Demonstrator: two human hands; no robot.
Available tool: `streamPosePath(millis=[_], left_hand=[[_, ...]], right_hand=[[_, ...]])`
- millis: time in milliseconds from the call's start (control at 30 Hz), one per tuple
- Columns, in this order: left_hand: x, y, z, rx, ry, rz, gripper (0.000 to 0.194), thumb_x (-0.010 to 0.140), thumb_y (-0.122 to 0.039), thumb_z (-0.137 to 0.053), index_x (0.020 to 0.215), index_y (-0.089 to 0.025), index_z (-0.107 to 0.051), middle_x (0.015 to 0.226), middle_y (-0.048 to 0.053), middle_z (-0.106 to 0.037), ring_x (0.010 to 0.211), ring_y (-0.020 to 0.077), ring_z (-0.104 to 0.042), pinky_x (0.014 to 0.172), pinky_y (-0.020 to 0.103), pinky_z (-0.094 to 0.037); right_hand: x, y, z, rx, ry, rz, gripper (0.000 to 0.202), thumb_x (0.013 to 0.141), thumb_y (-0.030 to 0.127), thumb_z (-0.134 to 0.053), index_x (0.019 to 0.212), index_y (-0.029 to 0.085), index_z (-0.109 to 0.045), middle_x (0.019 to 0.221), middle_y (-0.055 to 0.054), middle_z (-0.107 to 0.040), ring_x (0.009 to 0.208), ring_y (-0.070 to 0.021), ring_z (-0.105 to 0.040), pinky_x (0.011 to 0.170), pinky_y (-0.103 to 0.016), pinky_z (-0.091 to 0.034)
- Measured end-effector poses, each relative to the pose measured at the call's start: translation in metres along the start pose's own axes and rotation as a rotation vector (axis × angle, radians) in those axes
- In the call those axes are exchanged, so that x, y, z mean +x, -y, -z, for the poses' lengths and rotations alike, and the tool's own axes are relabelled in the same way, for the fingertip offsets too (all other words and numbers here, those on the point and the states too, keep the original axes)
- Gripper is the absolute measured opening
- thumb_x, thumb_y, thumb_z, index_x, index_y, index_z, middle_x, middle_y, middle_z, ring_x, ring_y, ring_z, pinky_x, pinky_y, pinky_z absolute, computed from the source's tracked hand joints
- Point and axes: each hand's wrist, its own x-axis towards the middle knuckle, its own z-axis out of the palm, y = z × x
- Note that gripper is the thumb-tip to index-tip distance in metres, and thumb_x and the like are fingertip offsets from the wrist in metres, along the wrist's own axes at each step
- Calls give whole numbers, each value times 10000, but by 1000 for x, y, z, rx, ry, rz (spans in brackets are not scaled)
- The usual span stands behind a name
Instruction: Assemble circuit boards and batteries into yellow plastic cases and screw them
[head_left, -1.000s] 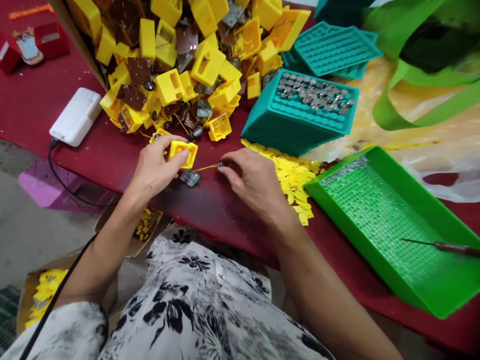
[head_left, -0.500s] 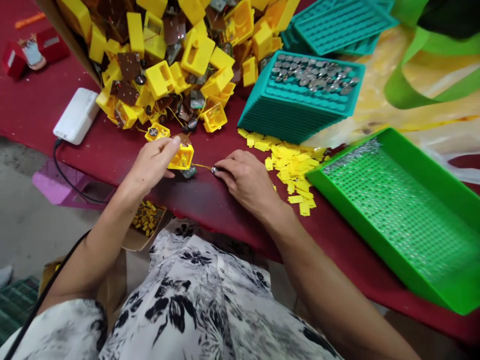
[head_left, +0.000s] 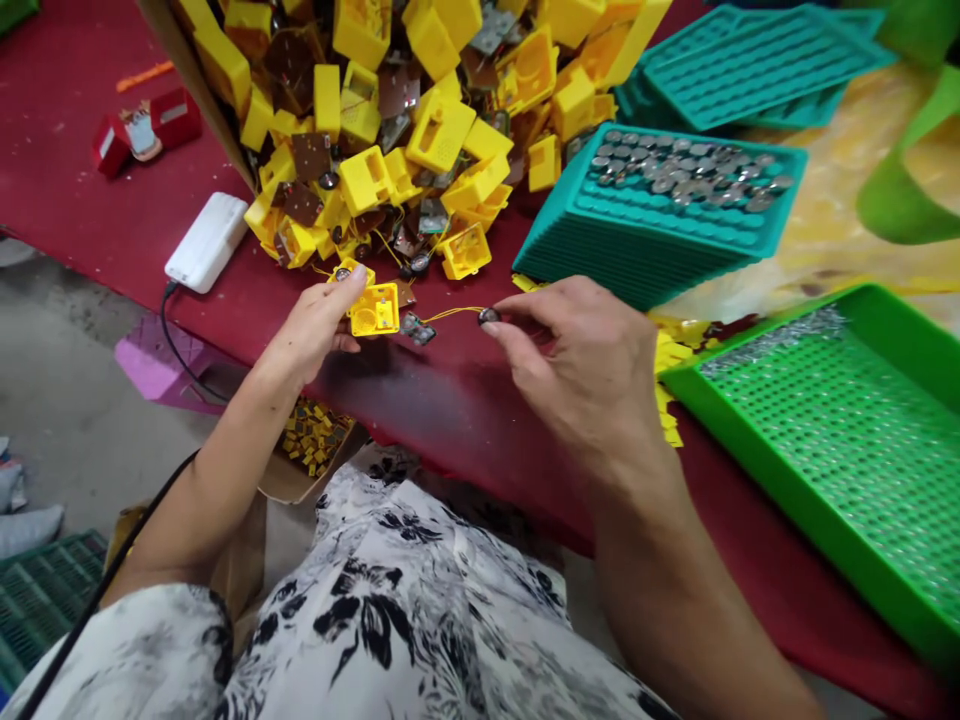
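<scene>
Between thumb and fingers, my left hand (head_left: 319, 318) holds a small yellow casing (head_left: 375, 309), its open side facing up. A small circuit board (head_left: 418, 328) hangs beside the casing's right edge. Thin yellow wires (head_left: 454, 311) run from the board to a round black part (head_left: 489, 316). That part is pinched between the thumb and fingers of my right hand (head_left: 581, 350). A second yellow piece with a round dark part (head_left: 345, 272) lies against my left thumb.
Yellow casings and boards (head_left: 442, 130) are heaped behind my hands. Teal trays (head_left: 652, 240) bear metal discs (head_left: 682, 165). A green tray (head_left: 832, 430) stands right, near yellow flat pieces (head_left: 667, 350). A white power bank (head_left: 207, 243) with a cable lies left.
My right hand has moved right and up with the round part, and the wires now stretch farther from the casing. The view has shifted, so the surroundings appear farther right.
</scene>
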Motion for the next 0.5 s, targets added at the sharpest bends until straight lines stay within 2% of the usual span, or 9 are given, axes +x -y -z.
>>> streamPosePath(millis=[100,200,267,333,400,433,500], left_hand=[[-4,1,4,-160,13,78,313,929,-436,-640,921,-129,-706,818,69,-738,626,125,-659,516,203,-510],[-9,5,7,-354,-5,165,236,969,-336,-579,952,-132,-696,801,62,-747,665,150,-702,555,228,-563],[-13,9,10,-495,28,213,216,982,-304,-548,979,-144,-694,829,65,-757,707,163,-723,594,248,-587],[-17,13,14,-600,138,256,321,993,-410,-523,977,-144,-703,833,80,-755,714,182,-731,605,269,-595],[-22,17,17,-673,195,246,361,973,-465,-557,954,-139,-710,821,75,-745,700,167,-717,640,274,-601],[-25,19,19,-690,190,221,313,958,-431,-602,955,-138,-712,825,66,-741,696,148,-708,670,269,-604],[-31,21,22,-691,128,154,133,923,-253,-667,971,-139,-716,848,46,-742,682,102,-688,719,240,-598]], right_hand=[[6,14,4,10,-27,47,152,929,266,-606,901,180,-728,878,-92,-673,854,-250,-633,789,-417,-505],[13,36,8,33,-81,168,167,937,268,-611,906,149,-724,850,-84,-682,794,-228,-644,730,-377,-514],[17,51,4,73,-83,252,171,951,271,-596,924,150,-714,851,-78,-684,779,-213,-646,711,-350,-514],[21,64,-7,99,-56,321,161,962,257,-568,941,166,-701,871,-78,-682,788,-210,-638,713,-340,-512],[25,74,-25,79,-19,375,155,957,226,-543,930,176,-687,877,-84,-666,797,-222,-620,706,-344,-505],[27,78,-35,56,-4,397,155,950,210,-534,912,176,-681,870,-88,-653,796,-230,-608,698,-348,-500],[31,83,-52,38,19,438,152,937,181,-526,905,169,-674,854,-94,-632,794,-239,-595,684,-354,-497]])
